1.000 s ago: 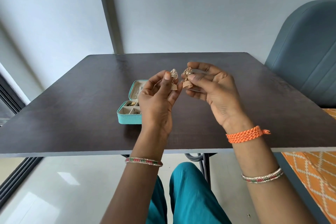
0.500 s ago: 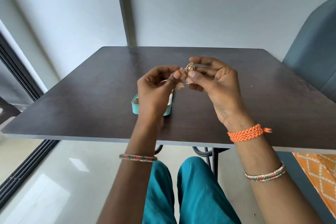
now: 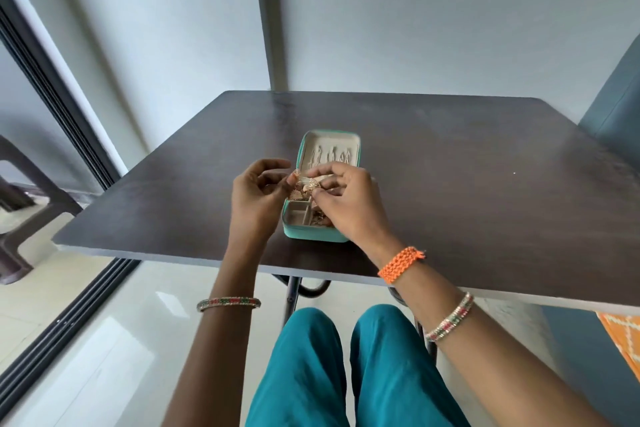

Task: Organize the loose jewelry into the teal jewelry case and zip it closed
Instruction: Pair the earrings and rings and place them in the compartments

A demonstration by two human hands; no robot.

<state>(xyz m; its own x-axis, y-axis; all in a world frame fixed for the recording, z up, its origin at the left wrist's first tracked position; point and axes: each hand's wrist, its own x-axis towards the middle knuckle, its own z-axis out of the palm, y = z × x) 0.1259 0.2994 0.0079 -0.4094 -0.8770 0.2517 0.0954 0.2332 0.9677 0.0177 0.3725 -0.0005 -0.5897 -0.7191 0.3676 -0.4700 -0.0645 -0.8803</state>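
My hands came down over the open teal case (image 3: 313,241); left hand (image 3: 256,204) and right hand (image 3: 349,208) fingers pinch gold earrings (image 3: 306,184).

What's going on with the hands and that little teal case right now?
Left hand and right hand pinch gold earrings over the teal case. Case open on table, unzipped. Nothing in the way.

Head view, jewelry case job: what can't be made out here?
- Gold jewelry pinched between the left hand and right hand: motion-blurred and small, so the kind and number of pieces can't be told.
- Teal jewelry case, right-side compartments: hidden under the right hand.
- Items on the open lid's lining: too small to identify.
- Zipper: not discernible.
- Chair: cut off by the right edge.
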